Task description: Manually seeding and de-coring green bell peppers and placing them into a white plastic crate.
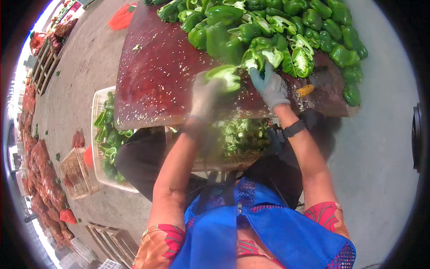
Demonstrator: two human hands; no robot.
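Note:
My left hand (pixel 209 92), in a pale glove and blurred, holds a cut green bell pepper half (pixel 225 78) above the dark red tabletop (pixel 151 80). My right hand (pixel 270 84), in a grey glove with bluish fingertips, has its fingers on a cut pepper piece (pixel 253 60) at the near edge of the pepper pile (pixel 248 30). The pile holds whole and cut-open green bell peppers. Right of my right hand lies a short yellow-orange object (pixel 305 90), perhaps a knife handle. White seeds are scattered over the tabletop.
Below the table edge, between my legs, a container holds pepper cores and scraps (pixel 243 136). At the left a white plastic crate (pixel 97 168) contains cut green peppers. Farther left stand a tan basket (pixel 77 171), wooden pallets (pixel 45 65) and red mesh sacks (pixel 43 161).

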